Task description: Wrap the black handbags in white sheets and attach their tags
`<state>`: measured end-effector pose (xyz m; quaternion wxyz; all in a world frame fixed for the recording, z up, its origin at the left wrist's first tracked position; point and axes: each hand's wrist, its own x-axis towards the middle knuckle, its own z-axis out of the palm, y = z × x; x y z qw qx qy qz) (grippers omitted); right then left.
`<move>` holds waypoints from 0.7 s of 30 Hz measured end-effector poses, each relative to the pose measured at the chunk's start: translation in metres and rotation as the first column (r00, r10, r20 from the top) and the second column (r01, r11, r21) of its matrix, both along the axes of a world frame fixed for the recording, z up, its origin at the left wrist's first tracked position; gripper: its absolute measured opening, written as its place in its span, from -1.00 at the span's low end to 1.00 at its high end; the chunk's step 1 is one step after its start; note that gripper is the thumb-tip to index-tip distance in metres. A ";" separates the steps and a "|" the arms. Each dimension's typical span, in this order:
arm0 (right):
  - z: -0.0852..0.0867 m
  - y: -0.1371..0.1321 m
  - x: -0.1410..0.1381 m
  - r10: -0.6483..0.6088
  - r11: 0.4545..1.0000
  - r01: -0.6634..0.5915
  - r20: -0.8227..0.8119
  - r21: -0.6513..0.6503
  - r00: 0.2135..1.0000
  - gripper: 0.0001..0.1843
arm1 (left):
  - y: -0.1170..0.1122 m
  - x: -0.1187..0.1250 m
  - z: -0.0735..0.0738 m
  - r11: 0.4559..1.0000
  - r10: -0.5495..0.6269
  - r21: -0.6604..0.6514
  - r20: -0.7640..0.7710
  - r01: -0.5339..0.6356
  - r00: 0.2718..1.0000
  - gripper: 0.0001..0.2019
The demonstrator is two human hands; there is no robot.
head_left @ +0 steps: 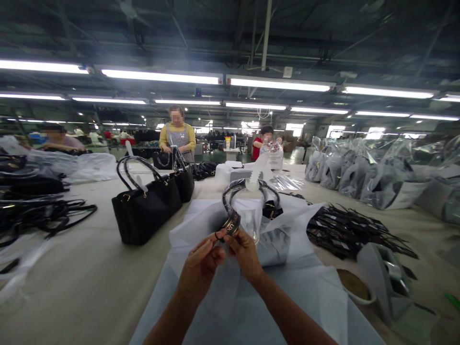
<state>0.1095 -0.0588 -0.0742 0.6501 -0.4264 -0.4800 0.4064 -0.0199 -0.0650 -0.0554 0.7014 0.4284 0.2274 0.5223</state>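
Note:
My left hand point(201, 268) and my right hand point(245, 251) meet just above a white wrapping sheet point(230, 292) in front of me. Both pinch a small black tag with gold lettering point(232, 224) and its thin loop. The tag hangs at the plastic-wrapped handle point(247, 189) of a black bag that sits inside the white wrapping point(276, 239). Fingers of both hands are closed around the tag.
A black handbag point(145, 208) stands to the left, with a second bag point(185, 179) behind it. Black straps point(39, 213) lie at the far left. A pile of black tags point(345, 227) and bagged goods point(359, 175) fill the right. Three people work at the back.

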 end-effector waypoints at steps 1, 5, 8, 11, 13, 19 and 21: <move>-0.002 0.000 0.000 -0.008 1.000 0.008 0.027 0.022 1.000 -0.66 | 0.001 0.001 0.002 0.993 0.055 0.111 -0.122 -0.042 0.991 -0.71; -0.007 -0.001 0.001 -0.020 0.998 0.014 0.093 0.069 0.995 -0.63 | 0.009 0.005 0.007 0.777 0.498 0.610 -0.444 -0.156 0.745 -0.83; -0.007 -0.003 0.003 0.026 0.998 -0.031 0.082 0.057 0.996 -0.60 | 0.014 0.007 0.003 0.653 0.670 0.733 -0.442 -0.191 0.596 -0.81; -0.006 -0.005 0.006 0.064 0.997 -0.069 0.125 0.039 0.990 -0.59 | 0.019 0.007 -0.002 0.759 0.545 0.636 -0.505 -0.138 0.670 -0.83; -0.005 -0.006 0.010 0.063 0.998 -0.067 0.159 0.020 0.985 -0.61 | 0.021 0.005 -0.004 0.840 0.429 0.530 -0.525 -0.112 0.735 -0.84; -0.005 -0.009 0.022 -0.105 0.994 0.104 0.080 0.017 0.991 -0.72 | 0.011 -0.022 -0.010 0.849 0.479 0.495 -0.573 -0.184 0.665 -0.86; -0.007 -0.009 0.025 -0.133 0.991 0.135 0.112 -0.005 0.985 -0.71 | 0.004 -0.041 -0.017 0.837 0.520 0.503 -0.606 -0.216 0.602 -0.85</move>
